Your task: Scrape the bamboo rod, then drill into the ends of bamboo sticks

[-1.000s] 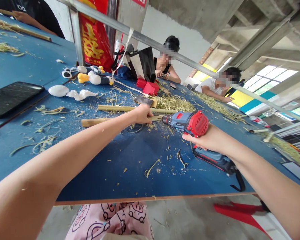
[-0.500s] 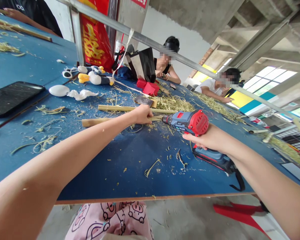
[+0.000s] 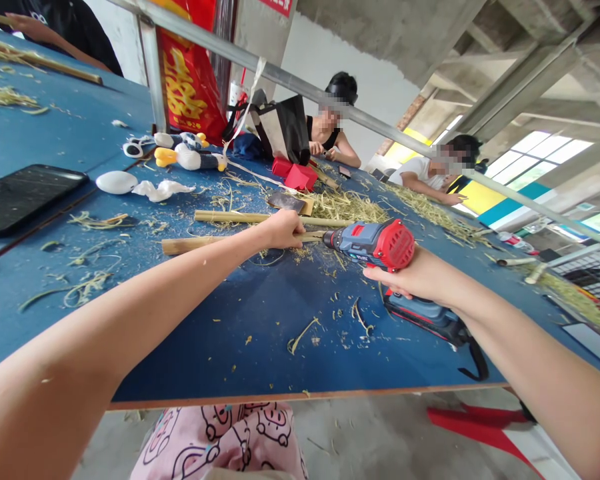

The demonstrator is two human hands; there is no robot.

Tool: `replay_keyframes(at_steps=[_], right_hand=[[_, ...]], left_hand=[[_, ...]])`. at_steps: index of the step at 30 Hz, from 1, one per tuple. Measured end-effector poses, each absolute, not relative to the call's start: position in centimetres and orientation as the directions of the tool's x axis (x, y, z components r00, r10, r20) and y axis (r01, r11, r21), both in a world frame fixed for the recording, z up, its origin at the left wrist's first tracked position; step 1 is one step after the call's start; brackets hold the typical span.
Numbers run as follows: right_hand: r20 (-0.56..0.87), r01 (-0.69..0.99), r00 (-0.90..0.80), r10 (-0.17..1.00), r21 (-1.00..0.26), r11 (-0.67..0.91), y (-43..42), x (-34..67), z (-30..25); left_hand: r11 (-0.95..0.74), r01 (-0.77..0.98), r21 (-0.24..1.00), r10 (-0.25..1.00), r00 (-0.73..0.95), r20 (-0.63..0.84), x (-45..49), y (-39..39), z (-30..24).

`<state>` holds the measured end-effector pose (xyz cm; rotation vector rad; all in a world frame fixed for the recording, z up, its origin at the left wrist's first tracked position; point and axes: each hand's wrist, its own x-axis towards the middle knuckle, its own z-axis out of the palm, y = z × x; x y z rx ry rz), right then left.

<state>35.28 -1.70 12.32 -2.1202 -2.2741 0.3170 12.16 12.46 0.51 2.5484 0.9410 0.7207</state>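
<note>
My right hand [image 3: 423, 275] is wrapped round the grip of a blue and red cordless drill [image 3: 367, 241], its chuck pointing left. In front of the chuck, my left hand [image 3: 286, 229] is closed on a thin bamboo strip [image 3: 312, 236], whose far end meets the drill's nose. Whether that end sits inside the chuck I cannot tell. A bamboo stick [image 3: 230, 217] lies just behind my left hand. Another bamboo piece [image 3: 190, 245] sticks out to the left beneath my forearm. A dark flat blade [image 3: 286, 201] rests behind the hand.
Bamboo shavings [image 3: 350, 205] are heaped behind the drill. Bird-like toys [image 3: 193, 157], a white egg-shaped piece [image 3: 116, 182] and a black tray [image 3: 30, 199] lie to the left. Red boxes [image 3: 300, 177] and a metal rail [image 3: 290, 80] are farther back. Several people sit around the blue table [image 3: 205, 353].
The view has shifted very slightly. Both hands, the bamboo strip and the drill keep nearly the same positions. At the far right edge, a hand and a pole have left the view.
</note>
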Motion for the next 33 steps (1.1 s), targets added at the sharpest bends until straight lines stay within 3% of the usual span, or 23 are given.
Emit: replay_keyframes(at_steps=[4,17,33], right_hand=[[-0.175,0.987,0.024,0.984,-0.151,-0.051,-1.82,35.02,12.40],[-0.173,0.985,0.011,0.985,-0.168,-0.041,-1.71,34.86,12.56],[-0.247,0.937,-0.041,0.968,-0.346,-0.048,-1.62,35.49,12.63]], left_hand=[[-0.725,0.511,0.463,0.676,0.657,0.333,12.11,12.30,0.65],[-0.734,0.490,0.470,0.665,0.659,0.352,12.02,12.25,0.80],[-0.740,0.471,0.479,0.653,0.675,0.344,11.88,12.27,0.76]])
